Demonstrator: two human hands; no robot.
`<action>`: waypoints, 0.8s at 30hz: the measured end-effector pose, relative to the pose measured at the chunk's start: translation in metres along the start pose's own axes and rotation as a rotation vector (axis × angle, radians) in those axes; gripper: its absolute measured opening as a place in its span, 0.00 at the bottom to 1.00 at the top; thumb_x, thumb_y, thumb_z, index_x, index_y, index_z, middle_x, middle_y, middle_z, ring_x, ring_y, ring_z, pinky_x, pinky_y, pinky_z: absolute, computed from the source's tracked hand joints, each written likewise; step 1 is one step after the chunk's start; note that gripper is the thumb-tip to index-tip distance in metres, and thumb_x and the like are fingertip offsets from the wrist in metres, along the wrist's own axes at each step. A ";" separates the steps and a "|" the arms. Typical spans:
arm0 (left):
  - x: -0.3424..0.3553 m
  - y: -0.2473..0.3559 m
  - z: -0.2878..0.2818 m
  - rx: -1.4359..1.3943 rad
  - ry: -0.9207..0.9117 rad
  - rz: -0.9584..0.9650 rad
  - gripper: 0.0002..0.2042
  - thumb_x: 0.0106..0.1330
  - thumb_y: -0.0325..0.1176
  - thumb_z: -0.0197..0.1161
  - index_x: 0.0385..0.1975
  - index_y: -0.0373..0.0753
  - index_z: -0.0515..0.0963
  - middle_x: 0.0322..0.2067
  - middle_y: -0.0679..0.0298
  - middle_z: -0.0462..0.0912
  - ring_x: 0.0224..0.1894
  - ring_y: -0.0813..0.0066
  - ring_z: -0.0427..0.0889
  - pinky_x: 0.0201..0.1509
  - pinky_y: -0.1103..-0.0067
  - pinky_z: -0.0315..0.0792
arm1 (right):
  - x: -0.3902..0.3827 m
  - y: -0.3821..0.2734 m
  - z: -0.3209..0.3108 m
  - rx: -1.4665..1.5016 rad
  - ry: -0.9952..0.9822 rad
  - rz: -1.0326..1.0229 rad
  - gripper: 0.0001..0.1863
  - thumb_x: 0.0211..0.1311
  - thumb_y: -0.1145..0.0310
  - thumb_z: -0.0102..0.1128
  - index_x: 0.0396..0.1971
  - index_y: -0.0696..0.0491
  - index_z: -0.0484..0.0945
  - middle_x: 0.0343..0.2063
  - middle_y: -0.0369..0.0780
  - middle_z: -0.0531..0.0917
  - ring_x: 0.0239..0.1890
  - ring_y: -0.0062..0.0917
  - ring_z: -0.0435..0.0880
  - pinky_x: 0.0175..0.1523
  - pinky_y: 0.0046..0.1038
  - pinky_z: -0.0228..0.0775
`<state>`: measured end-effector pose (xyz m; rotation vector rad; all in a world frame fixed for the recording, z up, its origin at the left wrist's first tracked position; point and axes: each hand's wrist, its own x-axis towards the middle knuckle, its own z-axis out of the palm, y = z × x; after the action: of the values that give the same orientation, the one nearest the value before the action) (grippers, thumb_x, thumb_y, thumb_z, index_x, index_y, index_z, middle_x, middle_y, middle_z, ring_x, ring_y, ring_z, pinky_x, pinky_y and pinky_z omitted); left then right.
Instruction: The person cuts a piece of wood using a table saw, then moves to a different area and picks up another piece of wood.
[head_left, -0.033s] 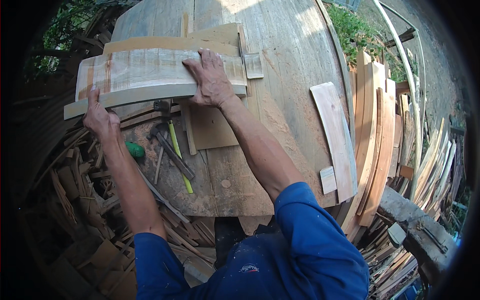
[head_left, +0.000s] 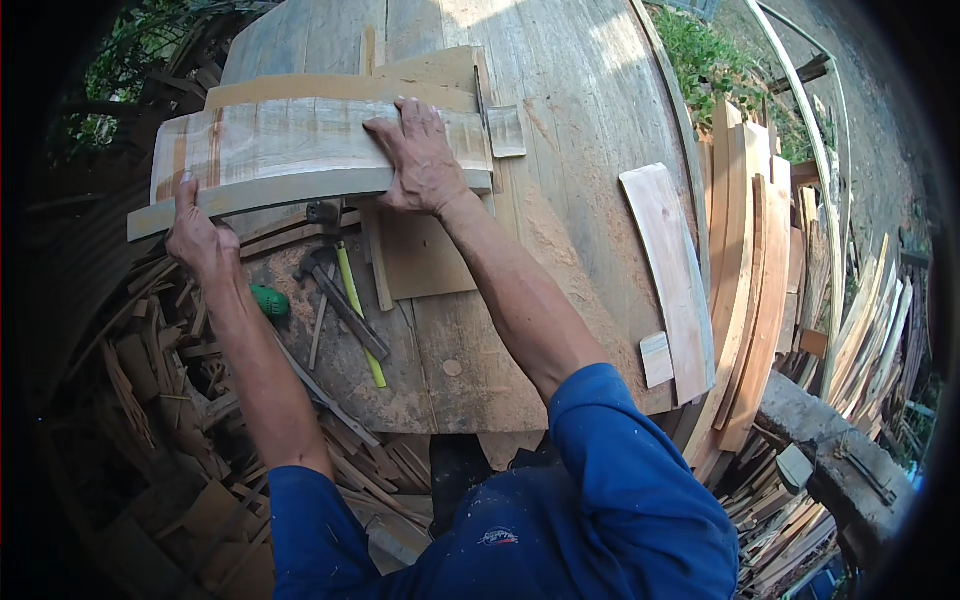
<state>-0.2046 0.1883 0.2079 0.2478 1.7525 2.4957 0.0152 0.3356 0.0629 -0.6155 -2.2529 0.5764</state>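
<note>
A pale wooden board (head_left: 290,135) with brown streaks lies across the far left of the bench. Along its near side runs a curved greyish strip (head_left: 300,190). At the board's left end my left hand (head_left: 203,238) grips the near edge, thumb on top; its other fingers are mostly hidden. My right hand (head_left: 425,165) rests on the board near its right end, fingers spread over the top and palm at the near edge. A thin brown panel (head_left: 290,88) shows behind the board. Beyond the right end sits a small wood block (head_left: 507,132).
On the bench (head_left: 560,330) lie a hammer (head_left: 350,315), a yellow-green stick (head_left: 350,290), a green object (head_left: 269,300) and sawdust. A curved plank (head_left: 670,280) and a small block (head_left: 656,360) lie at the right. Stacked planks (head_left: 745,270) lean beyond the right edge; scrap wood (head_left: 150,370) is heaped left.
</note>
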 end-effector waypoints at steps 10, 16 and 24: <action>0.014 -0.004 -0.003 0.049 -0.010 -0.030 0.19 0.58 0.23 0.69 0.48 0.22 0.75 0.45 0.54 0.81 0.43 0.63 0.83 0.49 0.69 0.82 | 0.003 0.002 0.001 0.026 0.016 0.025 0.49 0.33 0.55 0.72 0.64 0.41 0.62 0.61 0.58 0.62 0.65 0.58 0.59 0.72 0.55 0.45; 0.013 -0.003 0.009 0.068 0.001 -0.084 0.18 0.59 0.24 0.69 0.48 0.23 0.75 0.44 0.55 0.81 0.43 0.63 0.83 0.50 0.69 0.81 | 0.008 0.009 0.003 0.018 -0.018 0.049 0.50 0.34 0.52 0.72 0.64 0.40 0.61 0.63 0.59 0.61 0.67 0.59 0.57 0.73 0.55 0.44; 0.011 -0.001 0.018 0.137 -0.003 -0.088 0.17 0.60 0.26 0.68 0.46 0.24 0.76 0.44 0.54 0.82 0.42 0.62 0.84 0.47 0.67 0.82 | 0.009 0.013 0.005 0.052 -0.023 0.094 0.49 0.37 0.51 0.69 0.66 0.39 0.61 0.66 0.60 0.60 0.70 0.58 0.54 0.76 0.52 0.39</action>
<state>-0.2121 0.2071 0.2139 0.1784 1.8922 2.3180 0.0096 0.3496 0.0574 -0.6947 -2.2317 0.6899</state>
